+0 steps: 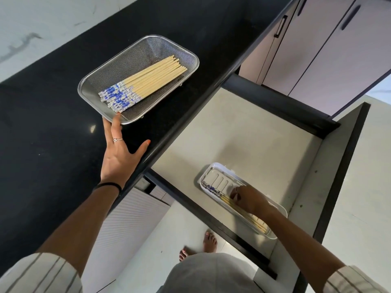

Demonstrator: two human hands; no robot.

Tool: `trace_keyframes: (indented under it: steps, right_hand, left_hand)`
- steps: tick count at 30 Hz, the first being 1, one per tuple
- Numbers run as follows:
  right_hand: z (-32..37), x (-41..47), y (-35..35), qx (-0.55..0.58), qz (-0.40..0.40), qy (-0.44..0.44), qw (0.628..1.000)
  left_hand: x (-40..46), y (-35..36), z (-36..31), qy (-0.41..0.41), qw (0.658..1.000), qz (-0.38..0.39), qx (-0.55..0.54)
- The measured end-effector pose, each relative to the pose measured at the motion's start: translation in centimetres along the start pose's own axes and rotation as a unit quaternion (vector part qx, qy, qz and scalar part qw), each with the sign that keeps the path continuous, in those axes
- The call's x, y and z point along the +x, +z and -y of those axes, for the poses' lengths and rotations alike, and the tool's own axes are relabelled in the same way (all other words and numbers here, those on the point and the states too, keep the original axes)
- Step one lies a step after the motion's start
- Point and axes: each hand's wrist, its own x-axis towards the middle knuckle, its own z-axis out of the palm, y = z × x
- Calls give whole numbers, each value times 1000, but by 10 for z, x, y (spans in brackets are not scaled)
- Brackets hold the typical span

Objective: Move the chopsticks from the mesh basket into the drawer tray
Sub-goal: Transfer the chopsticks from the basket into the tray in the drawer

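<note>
A steel mesh basket [99,81] sits on the black counter and holds several bamboo chopsticks [152,78] with blue-and-white ends. My left hand [120,151] is flat and open, its fingertips touching the basket's near rim and the chopstick ends. Down in the open drawer lies a white plastic tray [215,176] with a few chopsticks [243,211] along its near side. My right hand [247,197] rests inside the tray, fingers curled on those chopsticks; whether it still grips them is unclear.
The black counter [53,127] edge runs diagonally between basket and drawer. The drawer [243,132] has a pale floor and dark walls. Cabinet doors with dark handles [280,26] stand at the upper right. My bare feet [203,246] are on the floor below.
</note>
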Motion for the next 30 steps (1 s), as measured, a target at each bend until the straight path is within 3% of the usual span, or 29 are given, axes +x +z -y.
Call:
trace_keyframes:
  steps: [5, 10, 30]
  right_hand:
    - [0, 2, 2, 19, -38, 44, 998]
    - [-1, 3, 10, 23, -35, 4, 999]
    - [4, -3, 14, 75, -56, -21, 995]
  left_hand:
    - [0, 0, -1, -6, 1000, -2, 6]
    - [-1, -1, -4, -16, 1000, -3, 9]
    - [0, -1, -2, -9, 1000, -4, 5]
